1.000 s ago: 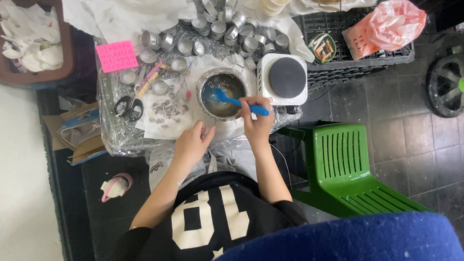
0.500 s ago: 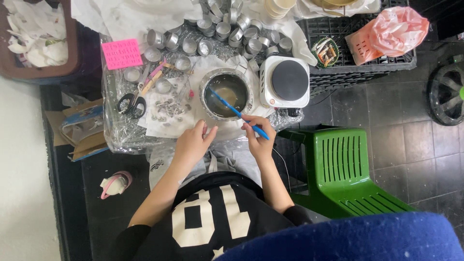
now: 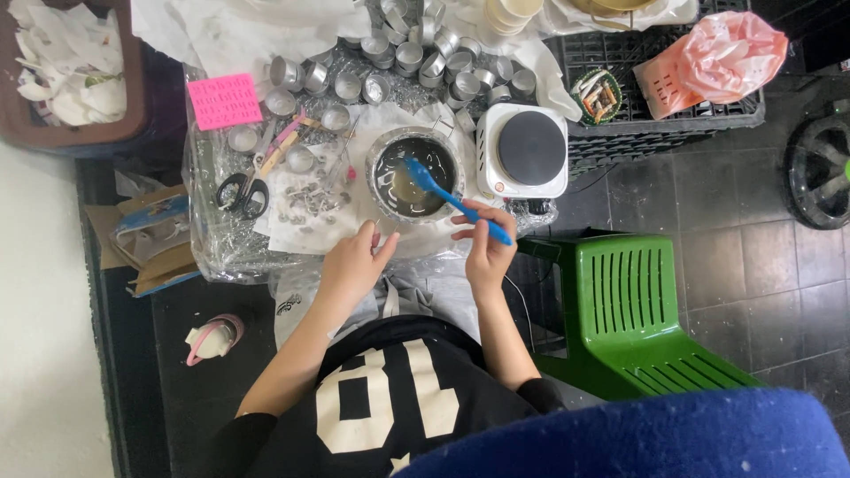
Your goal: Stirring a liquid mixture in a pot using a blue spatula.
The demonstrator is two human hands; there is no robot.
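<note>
Right hand point(image 3: 489, 252) grips the blue plastic spatula point(image 3: 453, 200), blade in the round metal pot point(image 3: 414, 173) of pale melted liquid; left hand point(image 3: 354, 263), fingers loosely spread, rests at seven o'clock; small silver cups point(image 3: 409, 55) at twelve look unfilled.

Black shirt point(image 3: 381, 416) (cream markings), black sleeves

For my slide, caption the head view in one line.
Right hand dips a blue spatula into a metal pot; left hand rests beside it.
</note>
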